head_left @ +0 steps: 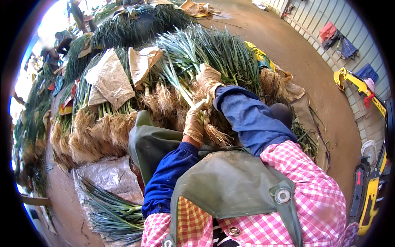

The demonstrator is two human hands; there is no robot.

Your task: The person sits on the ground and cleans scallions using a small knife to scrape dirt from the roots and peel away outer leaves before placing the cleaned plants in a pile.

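Observation:
My left hand, in a tan work glove, is closed around the lower stem of a leek. Its pale stalk slants up and left to long green leaves, and tan roots hang below the glove. Just above and to the right, my right hand, gloved alike, has its fingers curled in; what they grip is hidden. Both hands are in front of a thick row of leeks, blue-green leaves pointing away from me and shaggy roots facing me.
Sacking pieces cover bundles at left. More leek heaps lie farther back. Beside my left arm, loose leeks rest on a pale plastic sheet. A yellow machine stands at right, by a ribbed wall. The floor is brown.

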